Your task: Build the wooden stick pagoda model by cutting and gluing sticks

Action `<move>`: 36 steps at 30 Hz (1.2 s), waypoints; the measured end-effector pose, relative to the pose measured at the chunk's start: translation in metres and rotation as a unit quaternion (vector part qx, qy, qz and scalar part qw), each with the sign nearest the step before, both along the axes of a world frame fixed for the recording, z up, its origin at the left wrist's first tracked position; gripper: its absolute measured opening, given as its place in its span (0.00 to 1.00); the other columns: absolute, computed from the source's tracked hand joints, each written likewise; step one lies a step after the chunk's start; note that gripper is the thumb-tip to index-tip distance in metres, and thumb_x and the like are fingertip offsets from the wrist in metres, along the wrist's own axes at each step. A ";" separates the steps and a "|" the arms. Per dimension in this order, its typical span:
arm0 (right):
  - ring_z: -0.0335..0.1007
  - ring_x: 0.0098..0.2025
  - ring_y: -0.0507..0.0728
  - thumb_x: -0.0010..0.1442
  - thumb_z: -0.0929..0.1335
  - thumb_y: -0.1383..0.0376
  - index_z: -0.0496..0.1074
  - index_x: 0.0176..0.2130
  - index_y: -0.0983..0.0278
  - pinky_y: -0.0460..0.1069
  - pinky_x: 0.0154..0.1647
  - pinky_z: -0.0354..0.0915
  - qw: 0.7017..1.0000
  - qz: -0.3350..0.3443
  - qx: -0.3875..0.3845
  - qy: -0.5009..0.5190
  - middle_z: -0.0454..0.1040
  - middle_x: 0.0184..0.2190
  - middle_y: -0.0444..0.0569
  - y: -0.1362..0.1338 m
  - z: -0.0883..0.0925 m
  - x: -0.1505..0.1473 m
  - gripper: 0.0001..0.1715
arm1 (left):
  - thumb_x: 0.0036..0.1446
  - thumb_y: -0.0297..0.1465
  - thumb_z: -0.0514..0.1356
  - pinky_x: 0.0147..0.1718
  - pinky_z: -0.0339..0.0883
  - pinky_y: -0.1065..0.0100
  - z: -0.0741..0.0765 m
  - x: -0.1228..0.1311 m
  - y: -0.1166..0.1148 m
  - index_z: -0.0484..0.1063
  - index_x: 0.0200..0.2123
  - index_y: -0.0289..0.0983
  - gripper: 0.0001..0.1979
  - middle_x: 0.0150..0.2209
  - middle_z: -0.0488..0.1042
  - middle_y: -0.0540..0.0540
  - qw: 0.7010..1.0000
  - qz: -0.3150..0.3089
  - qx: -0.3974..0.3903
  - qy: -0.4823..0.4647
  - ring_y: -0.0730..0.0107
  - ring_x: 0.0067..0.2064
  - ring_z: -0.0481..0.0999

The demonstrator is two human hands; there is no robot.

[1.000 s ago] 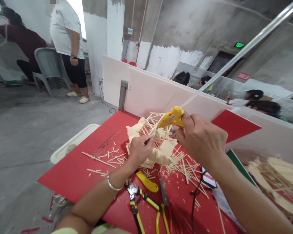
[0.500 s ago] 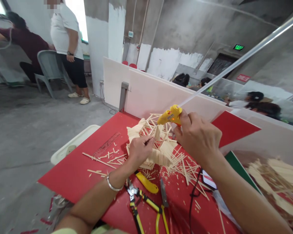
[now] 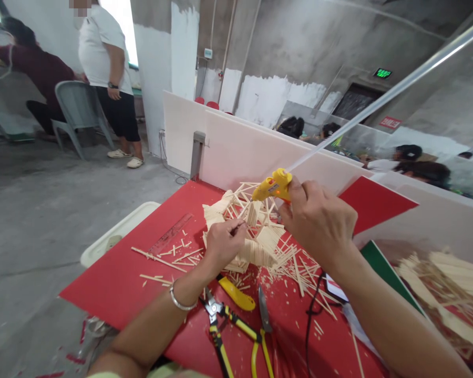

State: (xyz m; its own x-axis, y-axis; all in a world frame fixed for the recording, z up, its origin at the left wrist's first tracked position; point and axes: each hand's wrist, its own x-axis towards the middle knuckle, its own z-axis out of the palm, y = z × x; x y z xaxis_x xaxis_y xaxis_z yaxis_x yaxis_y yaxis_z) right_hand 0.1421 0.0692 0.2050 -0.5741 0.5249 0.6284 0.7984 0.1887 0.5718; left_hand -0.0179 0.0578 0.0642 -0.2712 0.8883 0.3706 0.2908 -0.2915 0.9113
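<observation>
My right hand [image 3: 321,215] is closed around a yellow hot glue gun [image 3: 273,186], with a long clear glue stick [image 3: 350,126] running out of its back end. The gun's nozzle points down and left, just above a model built of thin wooden sticks [image 3: 260,253]. At the model's near left side is my left hand [image 3: 225,242], its thumb and forefinger pinched together. Whatever lies between those fingertips is too small to make out. A small panel of sticks [image 3: 254,213] stands upright just right of the left fingertips, under the nozzle.
On the red board [image 3: 114,273] lie a clear ruler [image 3: 170,234], loose sticks [image 3: 295,265], yellow-black pliers [image 3: 216,310], a yellow-handled cutter [image 3: 236,294] and scissors [image 3: 265,315]. A black cord [image 3: 308,325] runs at right. A white partition [image 3: 244,142] stands behind. Two people are at far left.
The glue gun's nozzle has moved slightly left, and my left hand has shifted very slightly. Both hands keep their grip. The whole view has shifted a little.
</observation>
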 end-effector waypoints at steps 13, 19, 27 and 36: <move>0.62 0.32 0.54 0.65 0.60 0.61 0.61 0.59 0.68 0.51 0.26 0.38 1.000 0.002 -0.003 0.000 0.70 0.35 0.52 0.000 -0.002 0.001 0.25 | 0.58 0.33 0.56 0.27 0.58 0.72 -0.010 0.002 0.002 0.80 0.32 0.36 0.12 0.22 0.73 0.51 0.999 0.003 0.027 0.029 0.73 0.25 0.69; 0.61 0.31 0.54 0.64 0.61 0.62 0.61 0.58 0.68 0.51 0.26 0.40 1.000 0.007 -0.003 0.003 0.70 0.35 0.52 0.002 -0.002 0.001 0.25 | 0.58 0.35 0.57 0.26 0.56 0.73 -0.005 0.001 0.001 0.77 0.28 0.36 0.12 0.20 0.69 0.52 0.999 0.004 0.021 0.031 0.75 0.24 0.65; 0.62 0.33 0.55 0.65 0.60 0.62 0.61 0.58 0.68 0.51 0.27 0.43 1.000 0.008 0.010 0.006 0.70 0.36 0.52 0.003 -0.001 0.000 0.24 | 0.60 0.38 0.54 0.23 0.49 0.71 0.000 -0.001 0.001 0.67 0.17 0.37 0.20 0.16 0.63 0.53 0.999 0.005 -0.003 0.040 0.76 0.21 0.59; 0.60 0.33 0.55 0.65 0.60 0.62 0.61 0.59 0.67 0.51 0.27 0.41 0.999 0.003 0.007 0.033 0.70 0.36 0.52 0.006 -0.002 -0.002 0.25 | 0.60 0.38 0.54 0.22 0.48 0.71 0.001 0.000 0.000 0.64 0.17 0.37 0.21 0.16 0.60 0.54 1.000 -0.008 0.007 0.023 0.76 0.21 0.58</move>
State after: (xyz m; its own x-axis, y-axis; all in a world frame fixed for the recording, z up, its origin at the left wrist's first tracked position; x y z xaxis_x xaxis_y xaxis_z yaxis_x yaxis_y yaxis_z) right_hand 0.1401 0.0753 0.2027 -0.5347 0.5125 0.6719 0.8329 0.1856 0.5213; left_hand -0.0179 0.0581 0.0648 -0.2388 0.8871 0.3950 0.3269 -0.3096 0.8929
